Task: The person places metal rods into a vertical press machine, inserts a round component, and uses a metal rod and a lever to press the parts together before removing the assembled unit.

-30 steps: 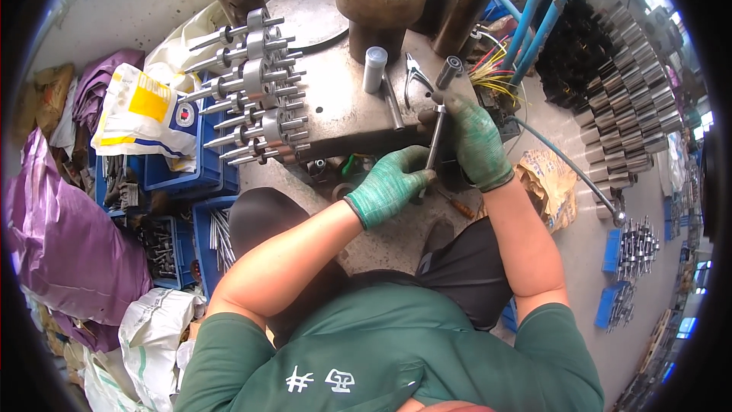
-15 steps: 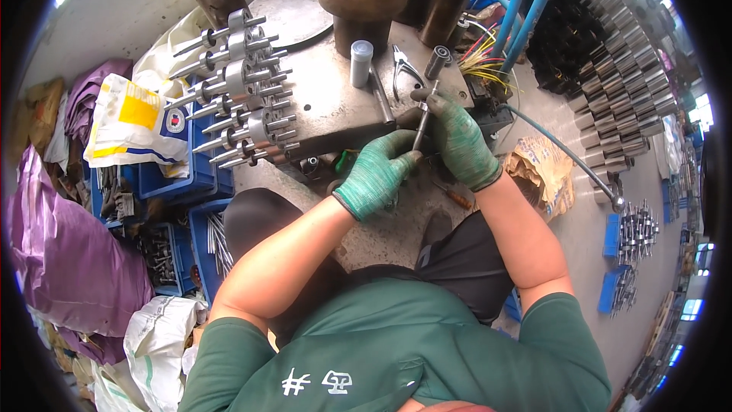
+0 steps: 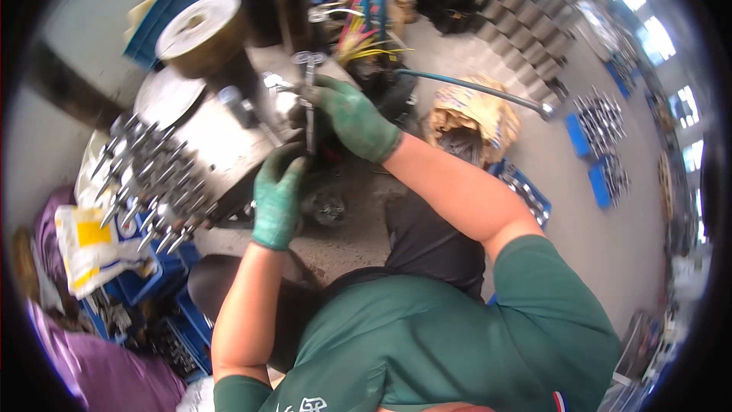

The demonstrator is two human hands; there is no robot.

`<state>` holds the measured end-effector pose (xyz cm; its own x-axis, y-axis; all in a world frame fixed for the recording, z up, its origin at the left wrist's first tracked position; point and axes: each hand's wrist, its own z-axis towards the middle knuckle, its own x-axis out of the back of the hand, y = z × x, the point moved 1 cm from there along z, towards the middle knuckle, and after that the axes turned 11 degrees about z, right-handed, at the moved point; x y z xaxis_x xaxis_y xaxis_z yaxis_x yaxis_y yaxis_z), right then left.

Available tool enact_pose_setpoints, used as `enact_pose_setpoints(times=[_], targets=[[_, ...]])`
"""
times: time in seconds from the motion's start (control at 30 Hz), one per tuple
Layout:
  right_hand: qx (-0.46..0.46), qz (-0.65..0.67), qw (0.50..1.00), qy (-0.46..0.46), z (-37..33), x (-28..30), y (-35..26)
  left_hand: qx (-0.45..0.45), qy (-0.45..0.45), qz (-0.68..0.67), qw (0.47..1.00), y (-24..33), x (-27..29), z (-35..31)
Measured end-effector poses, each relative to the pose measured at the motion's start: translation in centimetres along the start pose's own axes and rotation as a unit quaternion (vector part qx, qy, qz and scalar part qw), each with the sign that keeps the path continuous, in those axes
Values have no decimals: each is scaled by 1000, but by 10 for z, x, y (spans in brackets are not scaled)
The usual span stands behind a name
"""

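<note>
A slim steel shaft with a wider top end stands roughly upright between my hands, above the near edge of the bench. My right hand, in a green knit glove with darkened fingertips, closes round its middle. My left hand, gloved the same way, has thumb and fingertips at the shaft's lower end and seems to pinch it; blur softens the contact. Just left of the shaft, a grey cylinder and a metal rod rest on the steel bench top.
Many pronged shaft parts crowd the bench's left side. A heavy round metal block rises behind. Coloured wires and a blue-green bar lie right, beyond a torn paper sack. Blue bins of parts stand on the floor.
The view has swung right, so the bench and both hands appear farther left. The shaft stays in my hands and now looks more upright. Blur has increased.
</note>
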<state>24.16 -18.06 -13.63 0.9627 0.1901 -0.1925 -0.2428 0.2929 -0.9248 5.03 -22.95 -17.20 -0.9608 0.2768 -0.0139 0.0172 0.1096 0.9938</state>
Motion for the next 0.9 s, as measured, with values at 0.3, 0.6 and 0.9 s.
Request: enact_pose_setpoints(times=[0.3, 0.6, 0.9], targets=[[87, -261, 953, 127, -60, 84, -112, -47, -144, 208, 966, -25, -1, -16], [-265, -319, 789, 454, -370, 258, 15, -7, -201, 282, 938, -48, 0, -18], [-427, -460, 541, 559, -608, 356, 27, -8, -221, 350, 910, -80, 1, -17]])
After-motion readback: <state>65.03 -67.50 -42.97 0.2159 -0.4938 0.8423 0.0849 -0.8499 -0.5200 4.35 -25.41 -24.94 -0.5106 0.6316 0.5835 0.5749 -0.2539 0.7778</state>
